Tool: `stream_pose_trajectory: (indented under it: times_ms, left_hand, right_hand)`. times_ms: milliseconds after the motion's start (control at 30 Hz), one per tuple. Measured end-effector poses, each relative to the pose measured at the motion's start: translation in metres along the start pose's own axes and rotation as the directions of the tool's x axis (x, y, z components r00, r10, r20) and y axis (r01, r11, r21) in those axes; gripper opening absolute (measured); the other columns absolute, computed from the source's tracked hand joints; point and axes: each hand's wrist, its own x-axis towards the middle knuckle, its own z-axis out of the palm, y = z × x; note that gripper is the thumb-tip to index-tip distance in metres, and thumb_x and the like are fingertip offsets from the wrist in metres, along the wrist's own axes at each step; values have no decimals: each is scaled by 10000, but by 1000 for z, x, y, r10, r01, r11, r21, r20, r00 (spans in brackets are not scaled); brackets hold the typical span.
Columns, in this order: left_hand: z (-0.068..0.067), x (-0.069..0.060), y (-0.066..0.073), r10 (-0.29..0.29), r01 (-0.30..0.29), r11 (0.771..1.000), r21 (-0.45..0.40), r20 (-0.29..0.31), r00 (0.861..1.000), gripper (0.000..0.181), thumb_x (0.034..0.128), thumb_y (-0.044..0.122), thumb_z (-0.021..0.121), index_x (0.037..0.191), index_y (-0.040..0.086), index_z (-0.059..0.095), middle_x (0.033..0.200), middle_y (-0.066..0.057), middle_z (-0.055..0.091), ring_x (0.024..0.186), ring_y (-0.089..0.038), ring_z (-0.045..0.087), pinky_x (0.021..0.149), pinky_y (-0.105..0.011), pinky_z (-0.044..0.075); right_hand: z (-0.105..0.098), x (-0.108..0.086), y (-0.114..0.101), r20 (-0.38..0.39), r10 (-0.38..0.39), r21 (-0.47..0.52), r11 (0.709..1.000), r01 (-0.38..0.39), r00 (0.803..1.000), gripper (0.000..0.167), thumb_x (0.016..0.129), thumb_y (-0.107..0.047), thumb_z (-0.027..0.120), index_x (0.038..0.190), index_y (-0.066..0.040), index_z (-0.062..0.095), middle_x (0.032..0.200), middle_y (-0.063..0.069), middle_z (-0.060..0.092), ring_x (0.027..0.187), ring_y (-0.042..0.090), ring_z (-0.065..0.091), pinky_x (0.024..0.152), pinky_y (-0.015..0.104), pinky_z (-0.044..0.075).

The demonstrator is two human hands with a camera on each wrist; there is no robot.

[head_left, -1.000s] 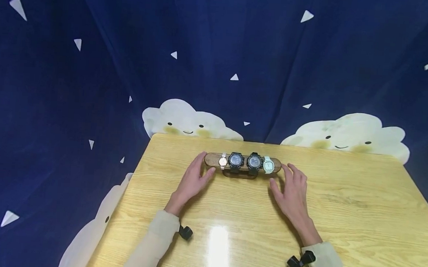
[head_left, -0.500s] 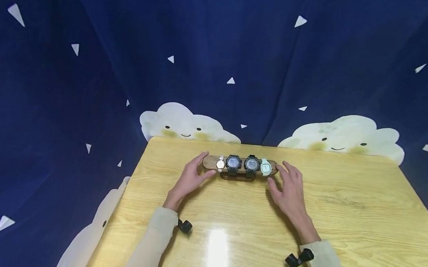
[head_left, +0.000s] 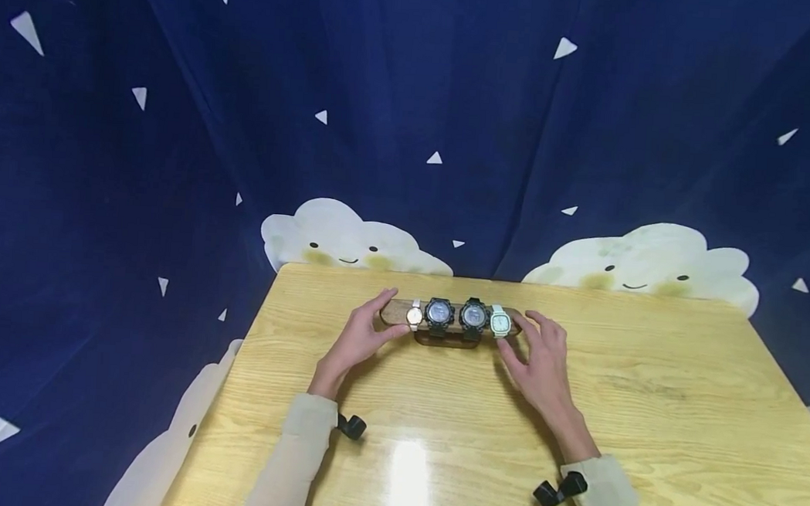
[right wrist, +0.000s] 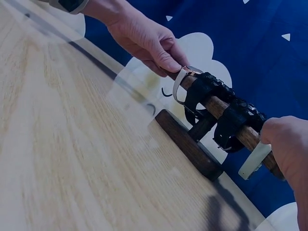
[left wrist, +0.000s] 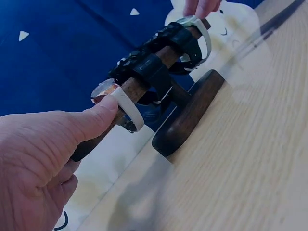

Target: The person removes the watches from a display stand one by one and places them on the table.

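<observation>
A dark wooden watch stand (head_left: 394, 312) with a rounded crossbar and flat base stands on the table. Along its bar sit a white-strapped watch with a rose-gold case (head_left: 414, 316), two black digital watches (head_left: 439, 312) (head_left: 474, 315) and a mint-green square watch (head_left: 501, 324). My left hand (head_left: 360, 341) grips the bar's left end; its thumb touches the white-strapped watch in the left wrist view. At the other end my right hand (head_left: 542, 370) holds the bar, its thumb against the mint-green watch. In the right wrist view that hand hides part of this watch.
The light wood table (head_left: 645, 422) ends just behind the stand. A dark blue curtain (head_left: 415, 91) with white triangles and smiling clouds hangs behind and to the left. Small black cameras (head_left: 352, 426) (head_left: 561, 491) are worn at both wrists.
My right hand has moved inward, its thumb coming up to the mint-green watch. The left thumb has come closer to the bar and white-strapped watch. The head view has shifted slightly.
</observation>
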Motion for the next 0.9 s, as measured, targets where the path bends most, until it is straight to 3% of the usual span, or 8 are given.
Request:
stream_pose_trajectory:
  times_ms: [167, 367, 900]
  left_hand:
    - [0, -2, 0, 0, 0, 1000, -3, 21, 1000, 814, 909, 285, 830, 1587, 70, 434, 1646, -183, 369, 1546, -302, 321, 1279, -423, 255]
    - [-2, -6, 0, -20, 20, 1000, -5, 36, 999, 799, 909, 252, 825, 1591, 99, 436, 1651, -158, 368, 1550, -280, 315, 1282, -411, 247]
    - [-2, 2, -1, -11, 12, 1000, -20, 30, 999, 729, 895, 225, 814, 1545, 117, 505, 1618, -189, 427, 1529, -314, 358, 1276, -440, 263]
  right_hand:
    - [5, 0, -1, -43, -29, -2, 1000, 29, 999, 492, 848, -203, 837, 1286, -24, 702, 1209, 260, 540, 1114, 467, 402, 897, 533, 321]
    - [10, 0, -2, -51, -36, -25, 999, 35, 998, 502, 836, -252, 855, 1251, -11, 707, 1060, 204, 484, 979, 417, 361, 809, 474, 276]
    - [13, 11, 1, -99, -104, -28, 994, 102, 990, 512, 794, -173, 893, 1234, 16, 712, 928, 140, 469, 848, 344, 343, 735, 382, 223]
